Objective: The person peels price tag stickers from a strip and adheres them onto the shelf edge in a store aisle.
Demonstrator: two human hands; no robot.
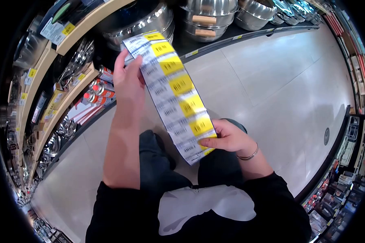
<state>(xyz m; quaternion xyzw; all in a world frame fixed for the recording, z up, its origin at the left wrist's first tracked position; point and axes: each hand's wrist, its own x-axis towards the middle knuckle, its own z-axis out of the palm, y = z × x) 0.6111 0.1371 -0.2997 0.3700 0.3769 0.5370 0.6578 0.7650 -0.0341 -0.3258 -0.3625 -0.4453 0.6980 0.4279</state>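
Left hand (129,72) raised, arm extended, thumb and fingers pinching the far end of a long price-label strip (173,97); right hand (228,137), bracelet (253,154) at wrist, clamped on its near end, thumb on top, so strip hangs slanted above the person's legs (160,166). Pale glossy tiled floor (267,81) in a store aisle, steel pots (211,20) ahead, red-capped cans (96,91) on left shelving. Some fingers hidden behind strip, small label print unreadable, frame corners black.
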